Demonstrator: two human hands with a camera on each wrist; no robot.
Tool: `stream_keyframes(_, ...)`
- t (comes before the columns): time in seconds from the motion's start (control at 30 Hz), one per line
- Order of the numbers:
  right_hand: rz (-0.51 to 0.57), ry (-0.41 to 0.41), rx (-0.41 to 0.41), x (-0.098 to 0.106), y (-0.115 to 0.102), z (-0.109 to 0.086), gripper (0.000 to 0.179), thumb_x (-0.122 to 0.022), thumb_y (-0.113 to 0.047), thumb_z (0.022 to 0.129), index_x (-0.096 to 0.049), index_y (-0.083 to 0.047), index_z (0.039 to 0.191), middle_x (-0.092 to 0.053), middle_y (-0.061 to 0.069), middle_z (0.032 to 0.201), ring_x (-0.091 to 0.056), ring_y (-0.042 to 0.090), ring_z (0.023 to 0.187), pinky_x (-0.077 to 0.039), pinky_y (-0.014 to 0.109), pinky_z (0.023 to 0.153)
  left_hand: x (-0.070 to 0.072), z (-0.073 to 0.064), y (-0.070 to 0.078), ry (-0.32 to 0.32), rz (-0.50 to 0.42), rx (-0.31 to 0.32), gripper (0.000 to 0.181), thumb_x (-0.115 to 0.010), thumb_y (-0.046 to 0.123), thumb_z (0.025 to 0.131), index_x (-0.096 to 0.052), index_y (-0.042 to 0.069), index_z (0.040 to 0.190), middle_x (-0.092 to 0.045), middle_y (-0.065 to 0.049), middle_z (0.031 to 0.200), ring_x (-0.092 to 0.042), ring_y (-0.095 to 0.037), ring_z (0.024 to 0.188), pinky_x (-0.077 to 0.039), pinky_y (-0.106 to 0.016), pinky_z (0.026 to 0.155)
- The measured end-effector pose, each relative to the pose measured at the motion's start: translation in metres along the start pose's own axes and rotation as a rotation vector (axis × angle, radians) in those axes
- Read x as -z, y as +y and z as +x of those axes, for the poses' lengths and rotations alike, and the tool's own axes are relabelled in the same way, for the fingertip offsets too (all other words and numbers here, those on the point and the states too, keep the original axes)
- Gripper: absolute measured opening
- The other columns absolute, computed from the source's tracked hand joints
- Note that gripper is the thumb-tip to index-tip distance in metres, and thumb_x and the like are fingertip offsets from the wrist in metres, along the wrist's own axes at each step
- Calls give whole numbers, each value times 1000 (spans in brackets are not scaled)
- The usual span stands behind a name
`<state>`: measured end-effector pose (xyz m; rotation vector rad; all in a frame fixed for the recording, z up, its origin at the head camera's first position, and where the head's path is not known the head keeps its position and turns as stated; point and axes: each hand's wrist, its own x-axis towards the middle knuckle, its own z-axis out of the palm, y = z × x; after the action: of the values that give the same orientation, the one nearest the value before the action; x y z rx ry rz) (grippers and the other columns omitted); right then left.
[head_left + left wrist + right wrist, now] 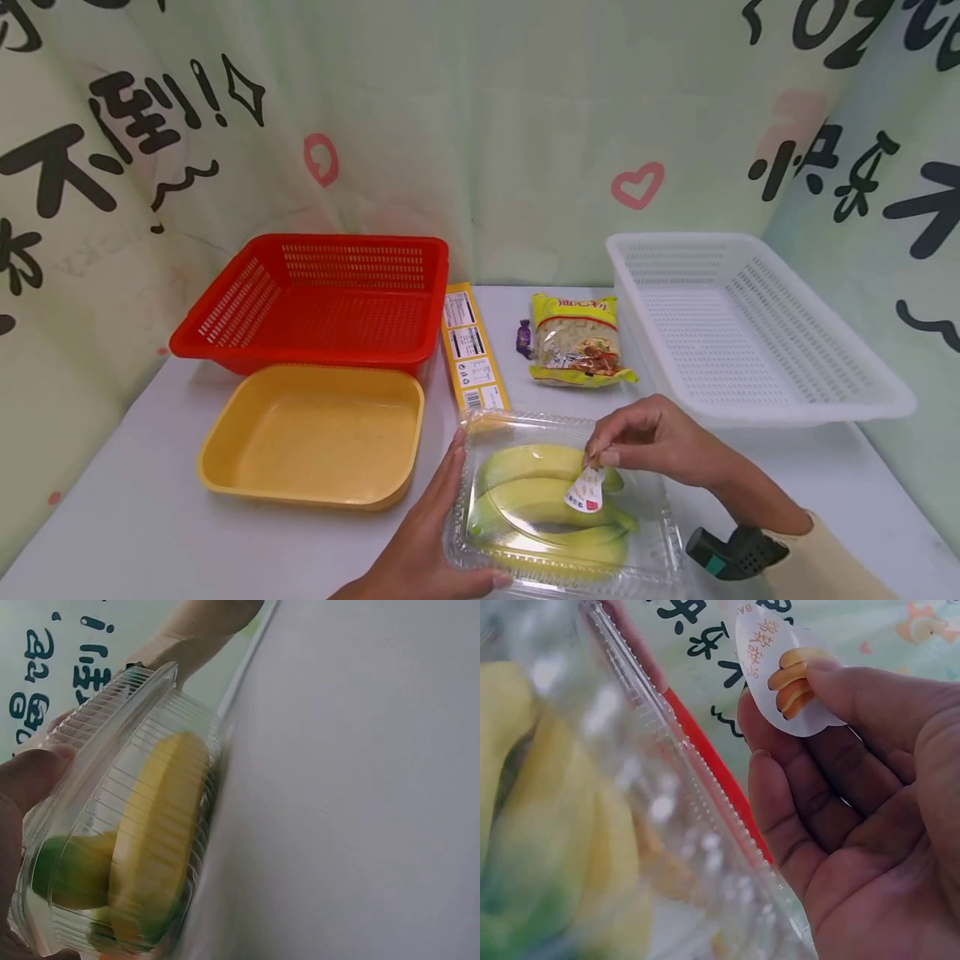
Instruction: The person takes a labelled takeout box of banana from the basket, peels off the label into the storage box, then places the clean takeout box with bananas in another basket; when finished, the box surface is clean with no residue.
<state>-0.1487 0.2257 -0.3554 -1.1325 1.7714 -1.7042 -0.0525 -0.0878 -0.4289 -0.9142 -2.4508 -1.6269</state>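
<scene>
A clear plastic clamshell box (651, 533) with several yellow bananas (517, 502) inside sits at the front of the table in the head view. My left hand (433, 533) grips the box by its left side, thumb at the near corner. Above the lid, my right hand (660, 440) pinches a small white sticker (587, 490) between thumb and fingers. The right wrist view shows a banana picture and orange writing on that sticker (784, 671). In the left wrist view the box (112, 772) is seen from its side, tilted in the picture.
Behind the left hand are a yellow basin (311, 442) and a red basket (352, 312). A yellow-edged strip with printed labels (472, 350), a purple-wrapped sweet (523, 339) and a yellow food packet (577, 342) lie behind the box. At right stands a white basket (757, 350).
</scene>
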Motion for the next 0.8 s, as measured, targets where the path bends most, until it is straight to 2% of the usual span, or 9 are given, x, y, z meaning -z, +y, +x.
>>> stream_keyframes(0.17, -86, 11, -7, -4, -11, 7, 27, -58, 16, 88, -72, -4, 101, -72, 8, 100, -67, 18, 94, -55, 31, 81, 2, 0, 6, -29, -33, 83, 127, -87, 45, 68, -3, 14, 157, 1, -3, 163, -8, -23, 147, -16, -31, 115)
stream_keyframes(0.33, -206, 30, -41, -13, -23, 20, 17, -63, 6, 90, -72, -4, 101, -71, 10, 103, -66, 22, 97, -55, 33, 84, 7, -1, 9, -15, 8, 64, 131, -88, 48, 64, -3, 12, 157, -2, -4, 163, -11, -26, 147, -20, -37, 115)
stream_keyframes(0.47, -261, 74, -68, -17, -26, 32, 15, -65, 3, 90, -71, -4, 102, -69, 9, 106, -64, 21, 100, -55, 30, 78, 13, -2, 11, 4, 56, 116, 130, -86, 52, 65, -5, 13, 157, -3, 2, 163, -11, -22, 147, -22, -41, 114)
stream_keyframes(0.57, -287, 121, -82, -18, -27, 39, 13, -66, 3, 89, -69, -1, 101, -68, 7, 103, -63, 18, 93, -55, 27, 71, 19, -2, 13, 11, 78, 130, 127, -85, 52, 66, -6, 13, 158, -4, 4, 163, -11, -21, 147, -22, -40, 115)
stream_keyframes(0.63, -295, 138, -92, -19, -27, 43, 13, -67, 3, 89, -68, 2, 101, -67, 9, 100, -63, 18, 87, -56, 27, 69, 23, -1, 14, 20, 103, 106, 124, -84, 52, 68, -8, 11, 157, -6, 2, 163, -13, -24, 146, -22, -38, 114)
stream_keyframes(0.73, -308, 142, -136, -21, -27, 49, 15, -68, -1, 90, -69, 2, 105, -68, 10, 99, -64, 17, 81, -56, 28, 71, 31, -1, 14, 21, 118, 97, 120, -83, 49, 71, -9, 10, 157, -8, 1, 163, -14, -25, 146, -22, -36, 114)
stream_keyframes(0.8, -312, 131, -160, -23, -27, 54, 18, -69, -3, 90, -70, 2, 107, -68, 10, 101, -65, 18, 82, -57, 29, 73, 37, 0, 14, 23, 124, 120, 117, -82, 47, 73, -10, 10, 157, -9, 4, 163, -15, -21, 146, -23, -37, 114)
